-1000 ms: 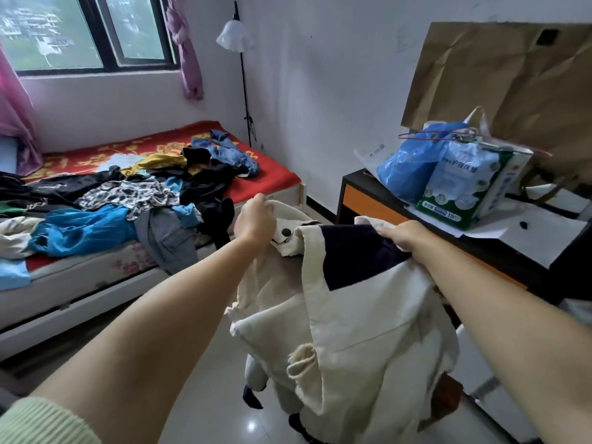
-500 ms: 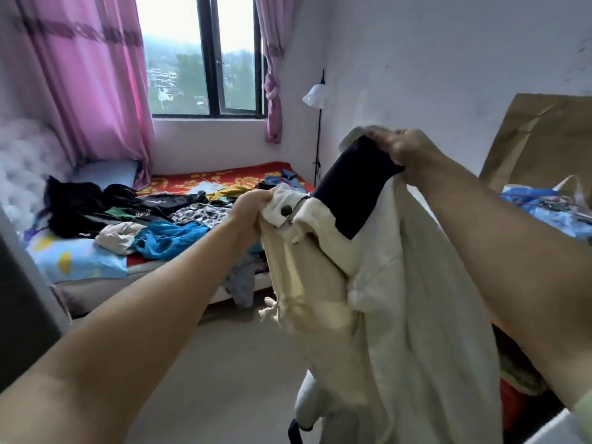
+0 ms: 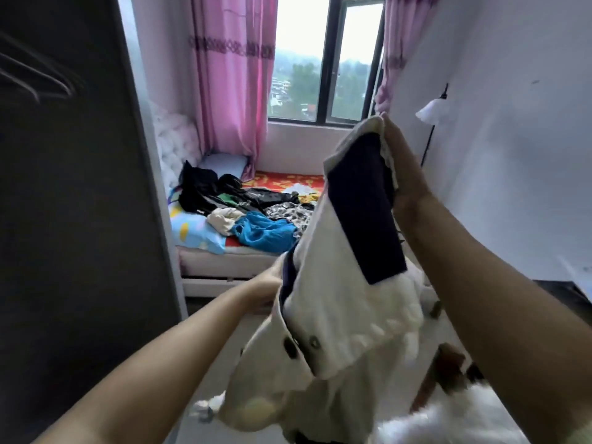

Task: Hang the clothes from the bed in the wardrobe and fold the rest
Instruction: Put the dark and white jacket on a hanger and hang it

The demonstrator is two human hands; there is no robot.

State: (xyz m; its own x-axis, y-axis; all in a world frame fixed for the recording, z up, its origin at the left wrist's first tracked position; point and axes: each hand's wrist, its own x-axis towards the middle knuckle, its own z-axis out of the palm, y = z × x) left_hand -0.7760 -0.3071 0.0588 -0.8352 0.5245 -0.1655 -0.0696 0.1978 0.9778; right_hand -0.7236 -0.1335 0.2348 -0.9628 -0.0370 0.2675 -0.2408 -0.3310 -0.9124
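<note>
I hold a cream jacket (image 3: pixel 346 318) with a dark navy panel and dark buttons up in front of me. My right hand (image 3: pixel 402 174) grips its top edge, raised high. My left hand (image 3: pixel 266 294) holds the jacket's left side lower down, its fingers hidden behind the cloth. The dark wardrobe (image 3: pixel 73 203) fills the left of the view, with wire hangers (image 3: pixel 35 75) blurred inside it. Behind the jacket, the bed (image 3: pixel 224 261) carries a heap of clothes, among them a blue garment (image 3: pixel 264 232), a black one (image 3: pixel 201 187) and a cream one (image 3: pixel 222 217).
Pink curtains (image 3: pixel 230 84) frame the window (image 3: pixel 323 59) beyond the bed. A floor lamp (image 3: pixel 431 113) stands by the right wall. A dark table edge (image 3: pixel 570 293) shows at the right. Pale floor (image 3: pixel 217 354) lies between the wardrobe and the bed.
My view has swung left, bringing the wardrobe into sight. My right hand has lifted the jacket's top higher, and my left hand has dropped lower along its side.
</note>
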